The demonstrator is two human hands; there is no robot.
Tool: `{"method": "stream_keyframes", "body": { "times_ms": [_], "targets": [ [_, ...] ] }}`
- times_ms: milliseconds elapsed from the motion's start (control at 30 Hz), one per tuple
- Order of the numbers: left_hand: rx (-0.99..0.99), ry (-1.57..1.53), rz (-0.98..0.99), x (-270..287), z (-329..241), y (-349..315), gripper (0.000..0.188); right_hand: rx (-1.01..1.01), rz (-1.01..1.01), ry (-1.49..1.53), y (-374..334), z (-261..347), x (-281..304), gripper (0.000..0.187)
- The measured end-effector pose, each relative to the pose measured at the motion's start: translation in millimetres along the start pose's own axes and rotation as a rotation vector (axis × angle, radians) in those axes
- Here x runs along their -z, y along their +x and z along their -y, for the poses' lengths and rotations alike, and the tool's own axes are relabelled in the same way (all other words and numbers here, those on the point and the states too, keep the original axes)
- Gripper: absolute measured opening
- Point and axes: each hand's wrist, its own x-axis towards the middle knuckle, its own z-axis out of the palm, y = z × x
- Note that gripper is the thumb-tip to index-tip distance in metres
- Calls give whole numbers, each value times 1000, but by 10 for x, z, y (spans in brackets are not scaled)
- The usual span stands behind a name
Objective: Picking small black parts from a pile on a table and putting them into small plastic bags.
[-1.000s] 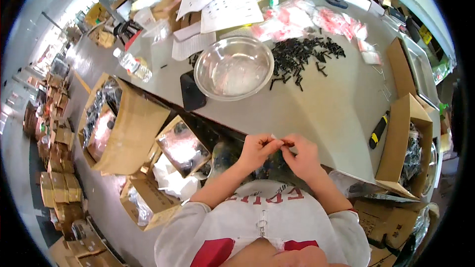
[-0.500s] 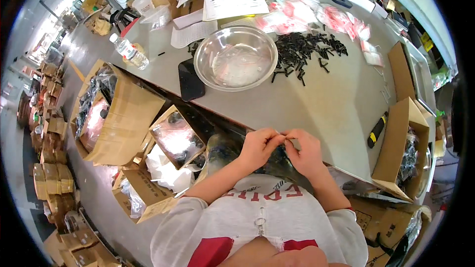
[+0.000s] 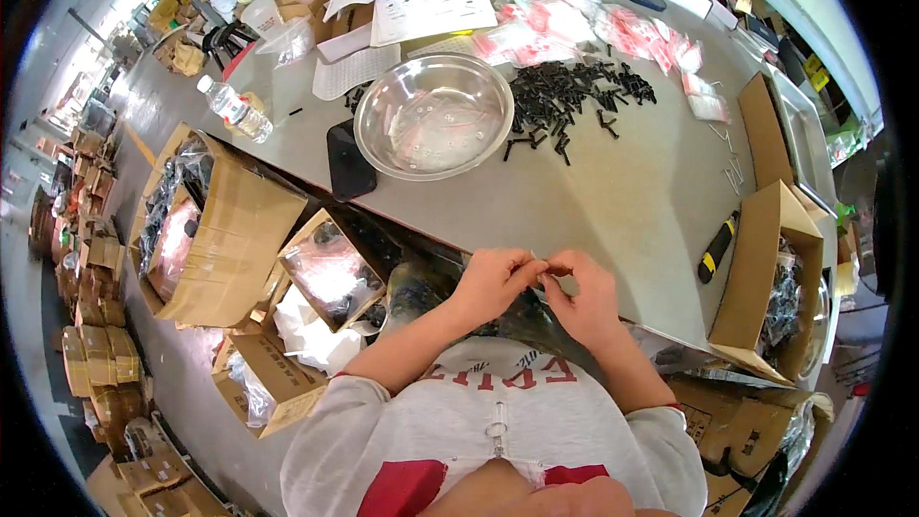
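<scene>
At the table's near edge my left hand (image 3: 497, 283) and my right hand (image 3: 581, 293) meet, fingertips pinched together. Whatever lies between the fingertips is too small to make out. Beyond them on the grey table (image 3: 603, 201) stands a round steel bowl (image 3: 369, 139) with clear plastic bags in it. A heap of black screws (image 3: 555, 101) spreads to the right of the bowl. Behind the heap lie red-and-clear plastic bags (image 3: 546, 29). A black phone (image 3: 350, 161) rests left of the bowl.
A yellow-black utility knife (image 3: 718, 247) and metal hex keys (image 3: 732, 170) lie at the right, beside an open cardboard box (image 3: 751, 273). On the left stand a water bottle (image 3: 235, 109) and a large carton (image 3: 230, 230). Printed sheets (image 3: 431, 2) lie at the back.
The whole view has shifted slightly, so the table's things sit a little further left. My hands stay pinched together in front of me, fingers slightly moved.
</scene>
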Motion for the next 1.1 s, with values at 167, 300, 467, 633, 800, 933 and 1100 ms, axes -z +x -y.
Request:
{"method": "stream_keyframes", "body": {
  "times_ms": [167, 300, 467, 633, 800, 933, 1100],
  "targets": [
    [100, -144, 50, -137, 33, 33, 22, 41, -48, -78, -66, -114, 65, 14],
    [103, -153, 21, -295, 49, 71, 18, 105, -105, -134, -103, -208, 124, 15],
    [-76, 174, 4, -478, -54, 118, 16, 34, -107, -130, -193, -389, 230, 19],
    [168, 152, 58, -408, -83, 235, 17, 227, -69, -252, -168, -340, 490, 24],
    [200, -469, 264, -474, 36, 290, 27, 303, 98, -222, -291, -398, 615, 22],
    [136, -549, 124, -605, 28, 260, 32, 272, 281, 16, -292, -434, 672, 23],
    [561, -909, 121, -390, 200, 334, 37, 356, 243, -151, -139, -194, 716, 34]
  ]
}}
